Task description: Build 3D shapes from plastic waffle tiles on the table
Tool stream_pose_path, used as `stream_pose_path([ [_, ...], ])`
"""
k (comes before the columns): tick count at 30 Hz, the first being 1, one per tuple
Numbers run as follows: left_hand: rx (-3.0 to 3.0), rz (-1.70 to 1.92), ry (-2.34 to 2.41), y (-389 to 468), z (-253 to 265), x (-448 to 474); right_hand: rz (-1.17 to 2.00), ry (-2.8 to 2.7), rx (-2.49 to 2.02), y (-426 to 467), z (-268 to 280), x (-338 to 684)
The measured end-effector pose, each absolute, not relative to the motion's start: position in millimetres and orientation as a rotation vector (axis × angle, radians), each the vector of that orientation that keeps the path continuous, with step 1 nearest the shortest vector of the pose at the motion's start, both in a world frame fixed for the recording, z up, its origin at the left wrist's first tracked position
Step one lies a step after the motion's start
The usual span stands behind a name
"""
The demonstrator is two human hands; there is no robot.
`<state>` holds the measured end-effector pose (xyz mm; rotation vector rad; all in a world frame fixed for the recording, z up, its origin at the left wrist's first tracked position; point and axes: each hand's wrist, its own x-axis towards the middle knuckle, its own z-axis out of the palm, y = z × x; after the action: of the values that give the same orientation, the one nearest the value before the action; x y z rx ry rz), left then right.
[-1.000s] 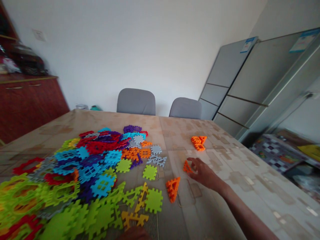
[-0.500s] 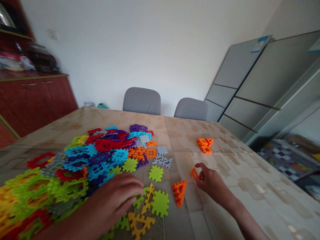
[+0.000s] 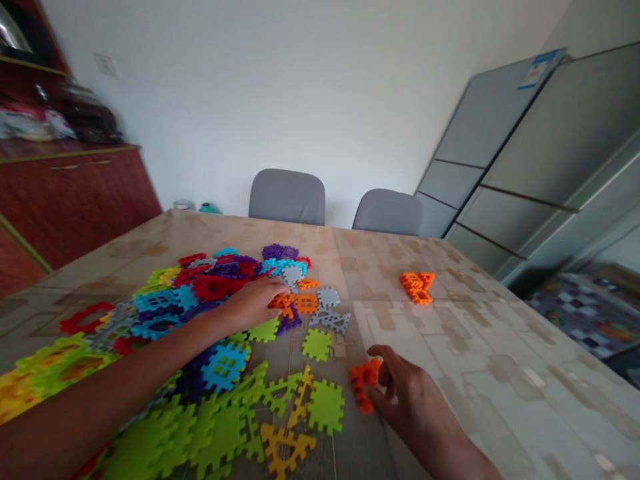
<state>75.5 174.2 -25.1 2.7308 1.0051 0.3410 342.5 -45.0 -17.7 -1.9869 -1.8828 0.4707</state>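
My left hand [image 3: 257, 303] reaches over the pile of interlocking plastic tiles, its fingers closed at an orange tile [image 3: 284, 305] on the pile's right side; the fingertips are partly hidden. A square orange window tile [image 3: 306, 304] lies just to the right. My right hand [image 3: 413, 393] pinches orange interlocking tiles [image 3: 364, 383] between thumb and fingers, low over the table. The fingers cover part of them, so I cannot tell whether they are joined. Near the table's middle, a flat green square tile [image 3: 317, 345] lies between the hands.
The table [image 3: 465, 347] has a patterned cover. Farther back on the right stands an orange assembled shape [image 3: 417, 287]. Green tiles [image 3: 220, 433] and a yellow tile [image 3: 286, 448] lie at the front. Two grey chairs [image 3: 287, 197] stand behind the table.
My left hand has moved forward from the green tiles to the orange ones. My right hand has brought its small orange tile left and nearer, to the orange triangular tile on the table.
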Motion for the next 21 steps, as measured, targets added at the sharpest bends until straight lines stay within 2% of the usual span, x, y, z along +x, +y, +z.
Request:
stream_pose_path([
  [9,2.835,0.308,1.131,163.3,-26.0,82.9,0.490,-1.781,-1.914,-39.7,-16.1,360.7],
  [17,2.880,0.285,0.904,157.0,-19.7,86.5,0.501,-1.754,-1.960,-35.5,-19.1,374.7],
  [21,2.866,0.357,0.821,150.9,-15.2,83.9,0.641,-1.771,-1.932,-35.6,-18.0,372.8],
])
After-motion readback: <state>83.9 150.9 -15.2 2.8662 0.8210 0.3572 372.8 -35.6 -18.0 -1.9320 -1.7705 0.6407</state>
